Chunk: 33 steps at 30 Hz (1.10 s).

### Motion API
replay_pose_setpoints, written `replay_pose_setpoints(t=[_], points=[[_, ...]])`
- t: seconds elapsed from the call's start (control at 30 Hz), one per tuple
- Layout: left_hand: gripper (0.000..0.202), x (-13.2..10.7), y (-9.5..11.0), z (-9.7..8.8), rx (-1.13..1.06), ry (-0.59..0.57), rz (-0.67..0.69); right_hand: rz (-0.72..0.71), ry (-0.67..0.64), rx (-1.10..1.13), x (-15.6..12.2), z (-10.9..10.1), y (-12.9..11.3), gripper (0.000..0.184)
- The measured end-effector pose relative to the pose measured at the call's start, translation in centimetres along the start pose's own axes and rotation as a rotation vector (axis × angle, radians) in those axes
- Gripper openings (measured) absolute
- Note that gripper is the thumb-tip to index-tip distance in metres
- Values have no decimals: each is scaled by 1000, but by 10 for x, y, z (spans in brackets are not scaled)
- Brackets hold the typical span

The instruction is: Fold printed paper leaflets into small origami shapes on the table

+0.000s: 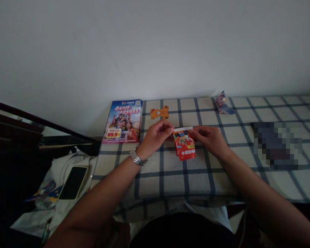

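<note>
A small red printed paper, folded over with a white strip along its top edge, is held up above the checked cloth. My left hand pinches its upper left corner between thumb and fingers; a metal watch is on that wrist. At the upper right corner my right hand pinches the same paper. Printed figures and Chinese characters, upside down to me, show on its face. Just beyond my left hand lies a flat orange teddy bear shape. The fingertips behind the paper are partly hidden.
A stack of blue-pink flyers lies at the table's left end. A crumpled or folded colourful paper piece stands near the wall. On the right is a pixelated dark object. A phone rests lower left, beside the checked cloth.
</note>
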State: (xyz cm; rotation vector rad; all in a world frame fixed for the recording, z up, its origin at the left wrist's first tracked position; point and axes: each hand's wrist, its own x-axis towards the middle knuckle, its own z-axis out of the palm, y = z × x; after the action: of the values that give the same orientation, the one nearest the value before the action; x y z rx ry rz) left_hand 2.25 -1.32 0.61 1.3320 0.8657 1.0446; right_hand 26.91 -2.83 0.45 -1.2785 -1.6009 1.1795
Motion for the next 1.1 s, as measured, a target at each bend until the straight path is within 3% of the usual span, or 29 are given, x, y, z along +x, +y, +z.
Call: replay_pose_setpoints(t=[0.1,0.4,0.77,1.1], points=[[31,-1,2,0,17,-1,6,-7,-5,-14,0,0,-3,42],[25,0,6,-4,397,-161,123,-14,-126,-54,-3,1,-8,41],[30,0,2,0,216,-35,74,24,-61,11,0,3,-4,41],[28,-1,2,2,160,-67,56,13,-16,-10,-2,5,-9,42]])
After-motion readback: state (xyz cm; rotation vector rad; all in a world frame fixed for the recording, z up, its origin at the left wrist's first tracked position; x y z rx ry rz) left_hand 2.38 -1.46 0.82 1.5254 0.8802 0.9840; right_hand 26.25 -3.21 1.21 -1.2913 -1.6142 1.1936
